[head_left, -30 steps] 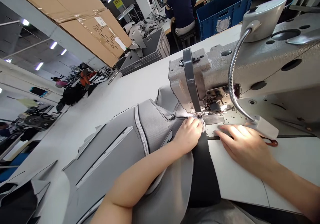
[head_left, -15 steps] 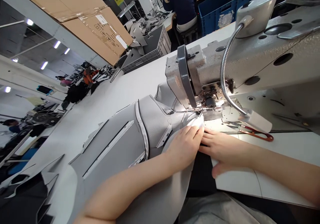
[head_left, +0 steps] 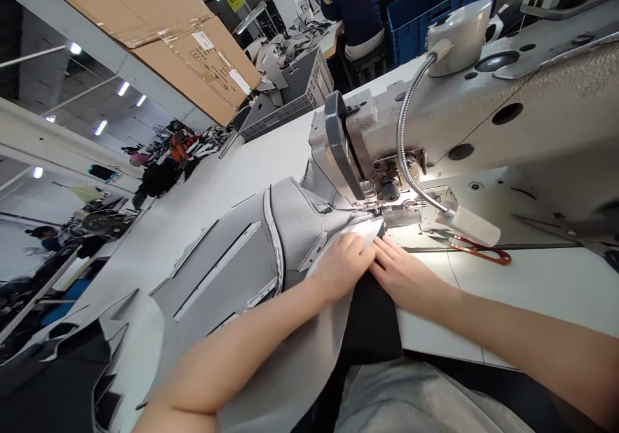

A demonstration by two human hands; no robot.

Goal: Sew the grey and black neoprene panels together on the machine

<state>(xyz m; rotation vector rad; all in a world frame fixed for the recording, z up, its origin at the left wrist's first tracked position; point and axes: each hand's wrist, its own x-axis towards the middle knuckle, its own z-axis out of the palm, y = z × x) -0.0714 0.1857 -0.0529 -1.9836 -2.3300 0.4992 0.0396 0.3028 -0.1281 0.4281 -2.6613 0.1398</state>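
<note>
A large grey sewn cover [head_left: 227, 272] with dark piping and pale strips spreads over the table and runs under the head of a sewing machine [head_left: 348, 143]. My left hand [head_left: 341, 264] is closed on the cover's pale edge, its fingers curled just in front of the lit needle area. Touching it from the right, my right hand [head_left: 409, 277] lies with fingers stretched out flat at the seam. Its thumb is hidden. A black fabric piece [head_left: 374, 320] hangs below both hands. The needle itself is too small to make out.
Red-handled thread snips [head_left: 478, 249] lie right of my hands, beneath a flexible lamp [head_left: 469, 223]. Dark cut pieces [head_left: 53, 375] are at the left. Behind the table stand a grey crate [head_left: 294, 101], a cardboard box [head_left: 193, 66], a blue bin [head_left: 435, 24] and a seated person [head_left: 355, 14].
The view has shifted, so the machine appears farther left. My right hand has drawn in, its thumb no longer showing. More of the black fabric is visible; my left hand stays on the cover.
</note>
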